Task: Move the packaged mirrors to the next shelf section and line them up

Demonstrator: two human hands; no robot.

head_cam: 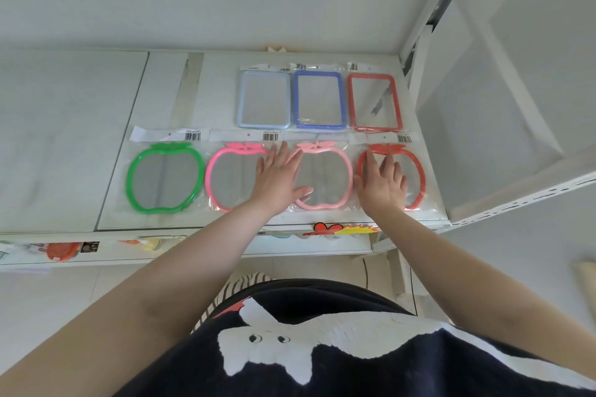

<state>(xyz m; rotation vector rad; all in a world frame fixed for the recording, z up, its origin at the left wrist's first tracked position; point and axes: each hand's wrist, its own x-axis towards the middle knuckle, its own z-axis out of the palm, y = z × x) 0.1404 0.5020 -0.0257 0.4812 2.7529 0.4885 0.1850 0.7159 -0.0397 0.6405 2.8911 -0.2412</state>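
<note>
Several packaged mirrors lie flat on the white shelf [161, 100]. The front row holds apple-shaped ones: green [165, 178], bright pink [229, 177], pale pink [329, 177] and red [414, 171]. Behind them lie three rectangular mirrors: light blue [264, 100], dark blue [320, 100] and red [375, 103]. My left hand [279, 180] lies flat with straight fingers across the gap between the bright pink and pale pink mirrors. My right hand [382, 182] presses flat on the red apple mirror.
An adjoining shelf section [58, 138] lies to the left, beyond a seam. A white upright post [419, 55] and a slanted shelf panel [516, 184] bound the right side. A lower shelf [64, 250] holds coloured items, and a sticker [342, 229] marks the front edge.
</note>
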